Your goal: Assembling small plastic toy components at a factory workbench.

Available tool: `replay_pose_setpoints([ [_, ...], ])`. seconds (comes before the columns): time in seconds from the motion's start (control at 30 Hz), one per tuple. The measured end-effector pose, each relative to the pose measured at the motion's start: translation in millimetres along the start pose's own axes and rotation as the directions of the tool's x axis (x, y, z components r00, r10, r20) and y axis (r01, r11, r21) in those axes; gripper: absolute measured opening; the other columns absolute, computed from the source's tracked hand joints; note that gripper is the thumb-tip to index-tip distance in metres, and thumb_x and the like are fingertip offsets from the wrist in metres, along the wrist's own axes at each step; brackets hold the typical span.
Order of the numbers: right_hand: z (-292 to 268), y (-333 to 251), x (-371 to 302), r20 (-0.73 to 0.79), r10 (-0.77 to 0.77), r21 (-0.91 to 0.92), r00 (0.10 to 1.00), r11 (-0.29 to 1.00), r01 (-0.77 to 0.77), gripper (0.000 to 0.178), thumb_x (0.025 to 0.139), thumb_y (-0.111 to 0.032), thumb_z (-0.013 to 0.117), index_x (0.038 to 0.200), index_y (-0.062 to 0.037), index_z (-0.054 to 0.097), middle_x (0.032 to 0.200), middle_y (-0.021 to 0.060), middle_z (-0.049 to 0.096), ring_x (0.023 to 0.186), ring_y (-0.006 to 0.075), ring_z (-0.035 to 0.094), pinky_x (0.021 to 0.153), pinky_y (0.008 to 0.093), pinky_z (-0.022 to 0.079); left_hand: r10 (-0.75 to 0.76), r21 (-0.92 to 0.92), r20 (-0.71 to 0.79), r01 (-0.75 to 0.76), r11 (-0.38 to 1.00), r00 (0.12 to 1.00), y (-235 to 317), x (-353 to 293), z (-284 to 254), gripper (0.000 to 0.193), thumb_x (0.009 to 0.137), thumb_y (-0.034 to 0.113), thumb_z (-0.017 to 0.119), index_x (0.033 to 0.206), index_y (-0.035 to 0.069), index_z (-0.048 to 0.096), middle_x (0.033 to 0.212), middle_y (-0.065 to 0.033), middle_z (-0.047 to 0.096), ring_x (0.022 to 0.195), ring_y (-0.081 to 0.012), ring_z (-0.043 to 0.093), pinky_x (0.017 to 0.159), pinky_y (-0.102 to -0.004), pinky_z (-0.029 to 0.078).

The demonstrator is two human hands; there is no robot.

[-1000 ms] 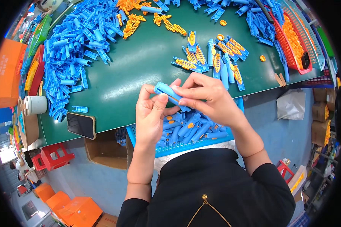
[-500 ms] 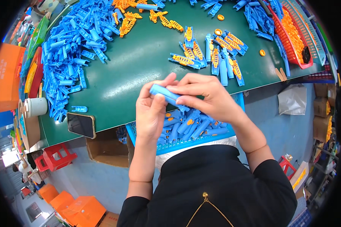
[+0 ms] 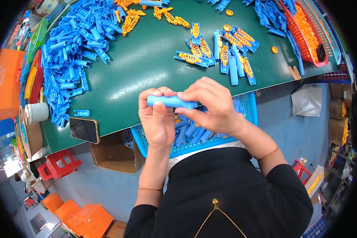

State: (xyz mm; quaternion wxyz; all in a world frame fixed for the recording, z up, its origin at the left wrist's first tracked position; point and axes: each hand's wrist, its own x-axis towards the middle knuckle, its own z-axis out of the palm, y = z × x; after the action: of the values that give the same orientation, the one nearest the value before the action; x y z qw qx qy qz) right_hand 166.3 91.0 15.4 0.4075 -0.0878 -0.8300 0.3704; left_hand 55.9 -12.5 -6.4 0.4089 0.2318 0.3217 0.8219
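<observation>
A blue plastic tube-shaped casing [image 3: 168,101] lies level between both hands, above the front edge of the green table. My left hand [image 3: 158,119] grips its left end, thumb below and fingers behind. With thumb and fingertips, my right hand [image 3: 212,105] pinches its right part. Below them, a light-blue basket [image 3: 141,139] on my lap holds several blue casings [image 3: 194,130], some with orange spots. Beyond my hands, blue half-shells with orange ladder-like inserts [image 3: 192,58] and closed blue casings [image 3: 233,68] lie on the table.
A big heap of blue shells [image 3: 75,43] covers the table's left side. Near its front edge lie a phone [image 3: 84,129] and a white roll [image 3: 37,112]. A red basket of orange parts [image 3: 305,35] stands at right. Loose orange inserts [image 3: 131,22] lie at the back.
The casing has turned from slanting down rightward to nearly level. My left fingers have moved along its left end, and my right hand has shifted slightly.
</observation>
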Motion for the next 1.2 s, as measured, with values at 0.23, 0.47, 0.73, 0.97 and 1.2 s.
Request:
replay_pose_setpoints([
  [0.23, -1.1, -9.6, 2.9, 0.179, 0.577, 0.758, 0.797, 0.435, -0.486, 0.037, 0.074, 0.006, 0.067, 0.109, 0.0029, 0.054, 0.111, 0.015, 0.058, 0.101, 0.0177, 0.057, 0.086, 0.0296, 0.049, 0.286, 0.271, 0.01, -0.278, 0.921, 0.958, 3.7, -5.3, -1.7, 0.028, 0.082, 0.013, 0.067, 0.103, 0.006, 0.049, 0.109, -0.013, 0.056, 0.101, -0.022, 0.055, 0.087, -0.0355, 0.047],
  [0.47, -4.8, 8.3, -6.9, 0.344, 0.635, 0.767, 0.691, 0.235, -0.597, 0.018, 0.077, 0.005, 0.065, 0.094, 0.003, 0.06, 0.108, 0.0154, 0.059, 0.096, 0.0168, 0.059, 0.083, 0.0292, 0.049, 0.278, 0.832, 0.542, -0.552, -0.047, 0.793, 13.7, 9.4, 2.1, 0.044, 0.063, -0.003, 0.073, 0.105, 0.003, 0.06, 0.093, -0.0105, 0.064, 0.076, -0.0256, 0.06, 0.063, -0.0307, 0.047],
  [0.73, -1.3, 2.3, -5.0, 0.276, 0.575, 0.713, 0.77, 0.415, -0.566, 0.014, 0.08, 0.002, 0.064, 0.092, 0.0032, 0.056, 0.101, 0.0094, 0.056, 0.089, 0.0132, 0.058, 0.08, 0.0263, 0.05, 0.201, 0.766, 0.643, -0.625, -0.152, 0.739, 16.2, 17.5, -8.5, 0.036, 0.068, 0.003, 0.07, 0.103, 0.002, 0.061, 0.087, -0.0099, 0.064, 0.059, -0.0211, 0.054, 0.05, -0.03, 0.042],
  [0.97, -17.7, 10.3, -1.4, 0.323, 0.476, 0.594, 0.818, 0.571, -0.567, 0.017, 0.084, -0.001, 0.06, 0.1, 0.0033, 0.056, 0.098, 0.0064, 0.056, 0.091, 0.0118, 0.058, 0.079, 0.0249, 0.05, -0.09, 0.803, 0.088, -0.017, 0.595, 0.992, 21.5, 4.7, 3.8, 0.022, 0.085, 0.019, 0.065, 0.091, -0.001, 0.059, 0.069, -0.0064, 0.061, 0.058, -0.0065, 0.054, 0.052, -0.0196, 0.041],
  [1.2, -17.1, 15.6, -1.6, 0.331, 0.412, 0.422, 0.849, 0.74, -0.524, 0.013, 0.08, -0.005, 0.065, 0.089, 0.0003, 0.057, 0.088, 0.0041, 0.055, 0.077, 0.0087, 0.052, 0.072, 0.0227, 0.044, -0.313, 0.589, 0.0, 0.253, 0.768, 0.95, 18.0, 3.7, 0.4, 0.022, 0.086, 0.022, 0.063, 0.086, 0.0, 0.059, 0.061, 0.0046, 0.05, 0.053, -0.0014, 0.041, 0.047, -0.0168, 0.03],
])
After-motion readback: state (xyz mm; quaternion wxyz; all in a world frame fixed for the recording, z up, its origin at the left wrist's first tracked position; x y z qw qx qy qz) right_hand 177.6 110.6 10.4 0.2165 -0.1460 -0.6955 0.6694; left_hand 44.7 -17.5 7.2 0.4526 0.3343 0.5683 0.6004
